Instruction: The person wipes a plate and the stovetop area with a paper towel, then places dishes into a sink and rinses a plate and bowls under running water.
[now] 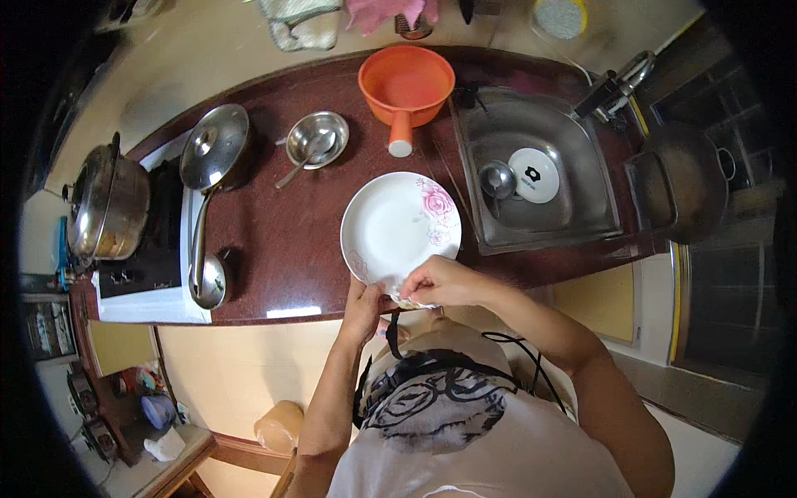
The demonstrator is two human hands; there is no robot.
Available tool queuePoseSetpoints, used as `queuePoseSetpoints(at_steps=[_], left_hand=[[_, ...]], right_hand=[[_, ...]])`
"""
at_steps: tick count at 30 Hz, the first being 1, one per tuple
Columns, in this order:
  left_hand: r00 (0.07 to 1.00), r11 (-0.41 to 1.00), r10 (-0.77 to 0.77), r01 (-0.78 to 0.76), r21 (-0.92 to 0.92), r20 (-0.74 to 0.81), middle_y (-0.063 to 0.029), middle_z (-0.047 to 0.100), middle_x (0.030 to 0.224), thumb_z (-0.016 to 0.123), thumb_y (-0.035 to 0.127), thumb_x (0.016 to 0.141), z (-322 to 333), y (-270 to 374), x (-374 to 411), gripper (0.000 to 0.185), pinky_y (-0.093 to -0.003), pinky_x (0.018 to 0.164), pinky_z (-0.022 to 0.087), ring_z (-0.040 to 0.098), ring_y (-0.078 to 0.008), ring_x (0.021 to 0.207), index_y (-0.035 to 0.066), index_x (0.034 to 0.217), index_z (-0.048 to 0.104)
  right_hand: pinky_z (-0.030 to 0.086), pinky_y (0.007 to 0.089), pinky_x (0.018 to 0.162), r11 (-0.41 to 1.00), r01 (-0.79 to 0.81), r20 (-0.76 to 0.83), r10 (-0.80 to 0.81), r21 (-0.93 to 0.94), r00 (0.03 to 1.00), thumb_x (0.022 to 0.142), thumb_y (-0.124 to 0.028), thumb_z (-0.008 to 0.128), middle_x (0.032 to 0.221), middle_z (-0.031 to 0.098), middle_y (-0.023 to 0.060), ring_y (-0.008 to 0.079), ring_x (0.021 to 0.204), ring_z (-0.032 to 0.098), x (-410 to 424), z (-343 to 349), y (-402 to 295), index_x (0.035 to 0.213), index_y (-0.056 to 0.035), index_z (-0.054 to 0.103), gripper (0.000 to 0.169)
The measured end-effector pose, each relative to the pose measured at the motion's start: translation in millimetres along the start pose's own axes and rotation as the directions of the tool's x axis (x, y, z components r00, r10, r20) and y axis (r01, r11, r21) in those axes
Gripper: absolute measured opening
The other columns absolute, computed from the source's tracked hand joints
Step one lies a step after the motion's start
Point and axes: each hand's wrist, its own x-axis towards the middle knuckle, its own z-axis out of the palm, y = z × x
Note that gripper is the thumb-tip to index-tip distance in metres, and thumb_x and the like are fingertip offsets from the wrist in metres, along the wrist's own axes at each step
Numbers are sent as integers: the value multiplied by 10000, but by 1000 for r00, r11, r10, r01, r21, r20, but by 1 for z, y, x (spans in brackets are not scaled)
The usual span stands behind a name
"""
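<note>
A white plate with pink rose prints (398, 224) is over the front edge of the dark red countertop. My left hand (364, 308) grips the plate's near rim from the left, thumb on top. My right hand (439, 283) pinches a small, crumpled whitish piece (412, 304), perhaps tissue or cloth, against the near right rim. Beyond the plate sits an orange plastic dipper (408, 84), its handle towards me. To its left is a metal bowl (317, 140) with a spoon in it.
The steel sink (542, 227) at the right holds a small white dish (537, 175) and a ladle (498, 179). A lidded pan (215, 146) and a steel pot (112, 199) stand at the left, near a metal ladle (212, 283). A dark wok (691, 180) lies right of the sink.
</note>
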Motion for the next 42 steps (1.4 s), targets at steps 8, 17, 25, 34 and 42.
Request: queuePoseSetpoints(at_steps=[8, 17, 25, 34, 42], left_hand=[[983, 994, -110, 109, 16, 149, -219, 395, 1126, 344, 8, 751, 38, 20, 22, 514, -383, 710, 526, 540, -352, 893, 4, 1234, 167], [931, 948, -318, 312, 58, 178, -259, 450, 1036, 386, 45, 709, 59, -14, 38, 532, -394, 687, 528, 576, -362, 802, -62, 1194, 197], [962, 967, -255, 254, 22, 100, -268, 493, 988, 386, 69, 702, 38, -17, 58, 486, -370, 674, 531, 575, -365, 816, -135, 1129, 274], [988, 990, -131, 126, -64, -82, -231, 508, 981, 392, 87, 723, -2, -21, 52, 468, -369, 661, 536, 588, -333, 800, -44, 1148, 247], [993, 986, -98, 88, -142, -68, -239, 426, 1073, 326, -19, 721, -9, -14, 54, 560, -367, 623, 544, 581, -351, 791, 56, 1225, 93]], right_hand=[[441, 311, 760, 428, 286, -301, -35, 857, 953, 714, 35, 505, 895, 590, 121, 201, 834, 569, -87, -60, 63, 918, 13, 570, 216], [372, 330, 828, -154, 528, -533, 9, 835, 846, 767, -51, 495, 1025, 542, 85, 203, 972, 490, -141, -86, 130, 973, -56, 553, 214], [405, 338, 760, -184, 437, -447, -17, 881, 894, 784, -105, 496, 1014, 547, 95, 232, 908, 509, -124, -101, 144, 980, -64, 559, 210], [423, 323, 762, -150, 331, -349, -109, 931, 931, 777, -115, 510, 1053, 525, 117, 236, 926, 510, -91, -109, 119, 1036, -38, 521, 271], [404, 354, 811, -155, 271, -288, -101, 950, 952, 754, -111, 523, 1091, 493, 143, 242, 969, 488, -61, -104, 109, 1089, -2, 464, 357]])
